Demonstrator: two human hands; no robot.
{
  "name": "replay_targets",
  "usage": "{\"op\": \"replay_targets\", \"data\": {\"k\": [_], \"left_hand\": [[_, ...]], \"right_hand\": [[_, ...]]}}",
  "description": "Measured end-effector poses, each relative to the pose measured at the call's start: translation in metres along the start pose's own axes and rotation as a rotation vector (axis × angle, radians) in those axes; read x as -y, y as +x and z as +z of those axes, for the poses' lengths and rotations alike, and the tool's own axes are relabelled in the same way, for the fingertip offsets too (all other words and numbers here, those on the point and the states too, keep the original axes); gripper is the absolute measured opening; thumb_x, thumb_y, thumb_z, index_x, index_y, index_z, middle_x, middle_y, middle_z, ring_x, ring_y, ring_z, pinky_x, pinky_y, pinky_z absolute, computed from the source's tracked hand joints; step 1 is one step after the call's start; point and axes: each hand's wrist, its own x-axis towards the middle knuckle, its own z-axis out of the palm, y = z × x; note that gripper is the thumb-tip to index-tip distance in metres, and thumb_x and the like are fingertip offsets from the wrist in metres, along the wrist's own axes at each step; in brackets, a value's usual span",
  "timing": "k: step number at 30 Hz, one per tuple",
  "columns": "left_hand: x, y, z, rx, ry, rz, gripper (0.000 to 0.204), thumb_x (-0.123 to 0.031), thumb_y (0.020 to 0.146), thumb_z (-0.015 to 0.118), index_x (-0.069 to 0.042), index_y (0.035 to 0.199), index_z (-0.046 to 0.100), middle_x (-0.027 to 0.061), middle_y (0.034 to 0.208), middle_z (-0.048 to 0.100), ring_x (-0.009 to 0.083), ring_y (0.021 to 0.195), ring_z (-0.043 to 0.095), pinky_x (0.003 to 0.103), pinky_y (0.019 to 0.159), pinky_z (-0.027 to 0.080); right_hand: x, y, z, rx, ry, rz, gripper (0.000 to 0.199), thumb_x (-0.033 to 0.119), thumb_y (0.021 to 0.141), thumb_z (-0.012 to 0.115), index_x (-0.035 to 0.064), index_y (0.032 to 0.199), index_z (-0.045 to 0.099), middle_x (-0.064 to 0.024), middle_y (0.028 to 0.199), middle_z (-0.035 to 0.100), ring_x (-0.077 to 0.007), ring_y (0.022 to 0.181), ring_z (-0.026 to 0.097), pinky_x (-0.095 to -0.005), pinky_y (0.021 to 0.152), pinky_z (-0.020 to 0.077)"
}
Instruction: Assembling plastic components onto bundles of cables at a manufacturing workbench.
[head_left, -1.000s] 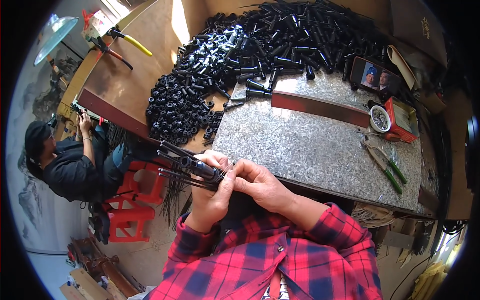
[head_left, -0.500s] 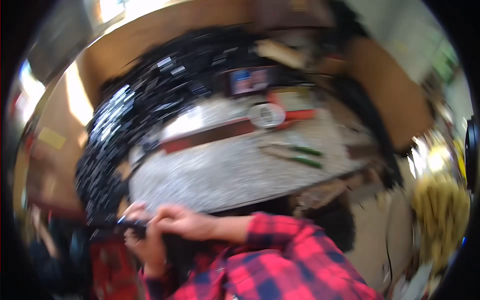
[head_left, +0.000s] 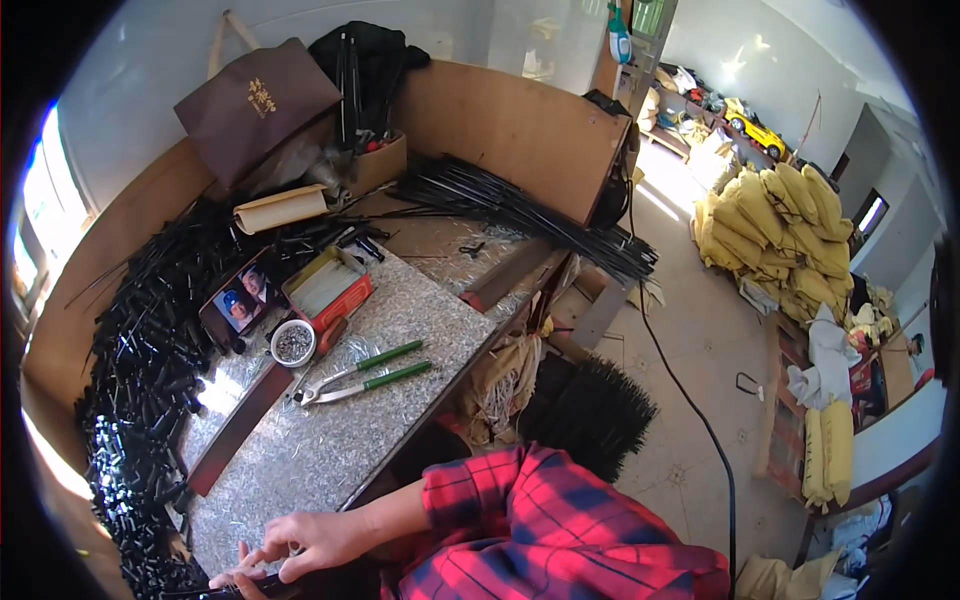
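Gripping dark rod-like part (head_left: pixel 235 590) at near-left frame bottom: right hand (head_left: pixel 315 545) pinches its right end, long axis left-right. Left hand (head_left: pixel 232 578) mostly cut off, only fingertips show on part; closure unclear. Speckled bench top (head_left: pixel 330 440) just beyond; green-handled pliers (head_left: pixel 365 375) farther, right.

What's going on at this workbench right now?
A person in a red plaid shirt sits at a speckled stone-topped bench. Their hands are together at the bench's near edge, fingers closed on a thin black part that is mostly cut off by the frame. Green-handled pliers lie untouched on the bench, beside a heap of black tubes.
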Motion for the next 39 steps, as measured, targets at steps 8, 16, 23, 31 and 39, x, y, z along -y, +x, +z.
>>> {"op": "replay_targets", "data": {"k": [8, 16, 23, 31, 39], "left_hand": [[0.004, 0.01, 0.021, -0.095, -0.62, -0.139, 0.016, -0.007, 0.095, 0.048, -0.006, 0.11, 0.042, 0.0012, 0.065, 0.043, 0.0095, 0.048, 0.041, 0.027, 0.048, 0.04], [-0.026, 0.001, 0.003, -0.17, -0.438, -0.219, 0.015, 0.004, 0.09, 0.051, -0.007, 0.095, 0.042, 0.0005, 0.066, 0.044, 0.0077, 0.048, 0.042, 0.025, 0.045, 0.041], [-0.022, -0.002, -0.008, 0.037, -0.663, -0.123, 0.015, 0.001, 0.089, 0.056, -0.005, 0.092, 0.043, 0.0058, 0.073, 0.054, 0.0161, 0.068, 0.06, 0.032, 0.066, 0.051], [-0.016, -0.008, -0.029, 0.079, -0.66, -0.077, 0.018, -0.001, 0.09, 0.056, -0.007, 0.09, 0.039, 0.0045, 0.065, 0.049, 0.0171, 0.061, 0.055, 0.039, 0.069, 0.051], [-0.019, -0.006, -0.015, 0.115, -0.821, -0.034, 0.051, -0.015, 0.07, 0.079, -0.009, 0.096, 0.036, -0.003, 0.056, 0.037, 0.0095, 0.048, 0.039, 0.026, 0.049, 0.036]], "right_hand": [[0.028, -0.029, -0.066, -0.104, -0.325, -0.05, 0.018, 0.016, 0.084, 0.063, -0.0016, 0.088, 0.062, -0.0157, 0.085, 0.06, -0.0304, 0.084, 0.059, -0.0369, 0.073, 0.0474], [0.045, -0.038, -0.137, -0.142, -1.328, -0.085, 0.026, 0.011, 0.075, 0.068, 0.0003, 0.099, 0.061, -0.0171, 0.099, 0.06, -0.0344, 0.096, 0.056, -0.0429, 0.084, 0.0451], [0.035, -0.074, -0.181, -0.142, -1.514, 0.274, 0.025, 0.012, 0.08, 0.063, -0.0023, 0.096, 0.051, -0.023, 0.106, 0.053, -0.0414, 0.1, 0.049, -0.045, 0.088, 0.0401], [0.031, -0.066, -0.173, -0.093, -1.726, 0.102, 0.016, 0.014, 0.091, 0.049, -0.0013, 0.096, 0.048, -0.0212, 0.109, 0.051, -0.039, 0.1, 0.051, -0.0438, 0.089, 0.0409], [0.077, -0.029, -0.104, -0.086, -0.856, 0.129, 0.03, 0.016, 0.078, 0.072, 0.004, 0.081, 0.045, -0.0153, 0.096, 0.054, -0.0302, 0.081, 0.053, -0.0377, 0.07, 0.0421]]}}
